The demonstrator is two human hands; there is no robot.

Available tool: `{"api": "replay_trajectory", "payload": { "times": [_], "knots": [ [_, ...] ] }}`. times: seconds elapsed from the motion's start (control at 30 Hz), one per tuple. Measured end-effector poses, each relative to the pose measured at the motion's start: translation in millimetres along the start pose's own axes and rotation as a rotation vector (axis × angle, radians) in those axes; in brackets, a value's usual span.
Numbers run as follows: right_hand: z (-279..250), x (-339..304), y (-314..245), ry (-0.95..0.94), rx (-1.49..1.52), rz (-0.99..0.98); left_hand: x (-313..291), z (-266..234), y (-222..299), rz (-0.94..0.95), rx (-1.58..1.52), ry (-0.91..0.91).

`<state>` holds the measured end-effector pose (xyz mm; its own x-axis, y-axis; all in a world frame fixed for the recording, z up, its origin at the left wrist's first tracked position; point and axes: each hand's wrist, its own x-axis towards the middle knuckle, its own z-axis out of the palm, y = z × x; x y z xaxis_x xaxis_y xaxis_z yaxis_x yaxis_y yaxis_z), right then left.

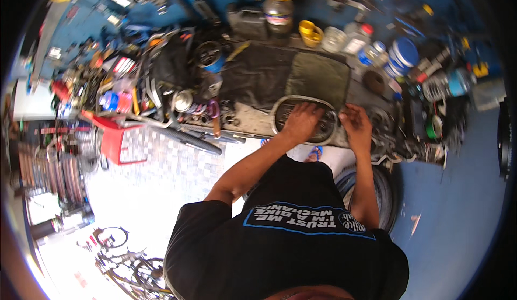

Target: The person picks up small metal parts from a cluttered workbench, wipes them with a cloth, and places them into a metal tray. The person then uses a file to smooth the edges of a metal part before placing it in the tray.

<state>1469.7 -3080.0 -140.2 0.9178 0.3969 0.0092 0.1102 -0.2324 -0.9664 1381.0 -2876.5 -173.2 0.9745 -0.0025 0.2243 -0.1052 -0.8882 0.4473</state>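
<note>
black tyre [389, 192] low by the person's right side | left hand [301, 122] flat on the small spoked wheel [305, 118], fingers spread, on the workbench [253, 119] | right hand [356, 123] at the wheel's right rim, fingers curled, cannot tell if it grips | dark cloth [318, 76] just behind | yellow cup [309, 32] and jars farther back

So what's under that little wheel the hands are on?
The small spoked wheel lies on the dirty workbench, its far edge on an olive cloth. The left hand hides the hub area; the right hand touches the rim.
</note>
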Motion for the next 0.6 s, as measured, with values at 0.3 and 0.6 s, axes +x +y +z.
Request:
{"api": "replay_trajectory", "payload": {
  "times": [0.3,0.6],
  "knots": [
    [109.0,8.3,-71.5,-0.282,0.171,-0.131,-57.6,-125.9,-26.6,-0.382,-0.740,0.231],
    [169.4,1.2,-113.8,-0.497,0.557,0.156,-122.2,-219.9,-78.7,-0.413,-0.596,0.586]
  ]
}}
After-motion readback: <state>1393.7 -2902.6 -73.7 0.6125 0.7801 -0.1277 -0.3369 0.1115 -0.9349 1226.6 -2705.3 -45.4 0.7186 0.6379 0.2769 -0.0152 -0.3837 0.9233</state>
